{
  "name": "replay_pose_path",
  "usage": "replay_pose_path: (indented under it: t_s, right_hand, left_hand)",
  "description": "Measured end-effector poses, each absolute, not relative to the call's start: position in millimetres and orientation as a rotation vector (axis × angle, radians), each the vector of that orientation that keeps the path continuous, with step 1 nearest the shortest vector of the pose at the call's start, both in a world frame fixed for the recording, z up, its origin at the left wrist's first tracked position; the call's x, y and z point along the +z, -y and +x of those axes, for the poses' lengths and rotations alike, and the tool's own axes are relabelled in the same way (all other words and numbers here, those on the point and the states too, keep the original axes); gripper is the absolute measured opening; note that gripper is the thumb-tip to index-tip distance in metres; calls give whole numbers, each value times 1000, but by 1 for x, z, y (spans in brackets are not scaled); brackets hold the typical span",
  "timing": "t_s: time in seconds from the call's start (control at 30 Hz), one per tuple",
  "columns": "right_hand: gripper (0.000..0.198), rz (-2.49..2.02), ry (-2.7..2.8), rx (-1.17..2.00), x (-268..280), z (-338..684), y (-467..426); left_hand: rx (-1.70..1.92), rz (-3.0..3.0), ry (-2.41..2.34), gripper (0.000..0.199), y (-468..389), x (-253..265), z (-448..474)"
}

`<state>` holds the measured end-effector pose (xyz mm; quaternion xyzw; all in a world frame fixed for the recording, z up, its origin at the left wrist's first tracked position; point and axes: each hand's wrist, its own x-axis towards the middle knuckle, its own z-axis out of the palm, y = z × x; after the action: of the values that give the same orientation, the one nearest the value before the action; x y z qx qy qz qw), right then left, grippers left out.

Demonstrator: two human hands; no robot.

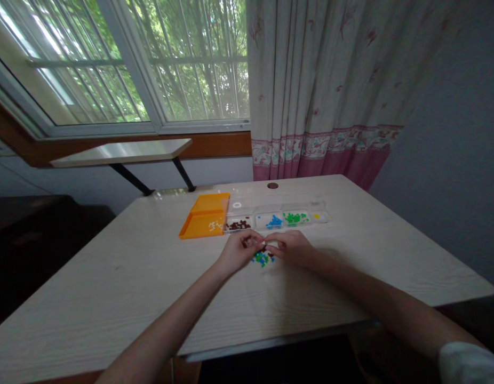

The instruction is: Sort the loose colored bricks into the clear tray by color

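Observation:
My left hand (241, 249) and my right hand (290, 247) meet over the table, both with thumb and fingers pinched together. A tiny pale yellowish piece (264, 244) shows between their fingertips; which hand grips it is not clear. Just below the fingers lies a loose pile of small green and blue pieces (262, 259), with a few dark brown ones beside it. Beyond the hands, a clear compartment tray (253, 207) holds dark brown pieces (238, 224), blue pieces (274, 222), green pieces (295, 218) and a few yellow pieces (316, 216) in separate sections.
An open orange case (199, 220) with small whitish pieces in it adjoins the tray's left end. A white ring (237, 205) lies at the tray's back. A raised shelf (122, 151) stands at the table's back left, below the window. A curtain (311, 96) hangs behind.

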<state>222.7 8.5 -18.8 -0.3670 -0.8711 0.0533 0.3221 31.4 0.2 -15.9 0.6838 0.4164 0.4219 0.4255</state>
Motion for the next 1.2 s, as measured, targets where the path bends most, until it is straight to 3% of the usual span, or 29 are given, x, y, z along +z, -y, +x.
replay_pose_path:
  t_s: [0.43, 1.2]
  right_hand:
    - [21, -861, 2182, 54, -18, 221, -8]
    - [20, -914, 2336, 176, -16, 228, -11]
  left_hand:
    - [1064, 1860, -1134, 17, 4, -8, 33]
    - [1101, 2368, -1129, 14, 10, 2, 23]
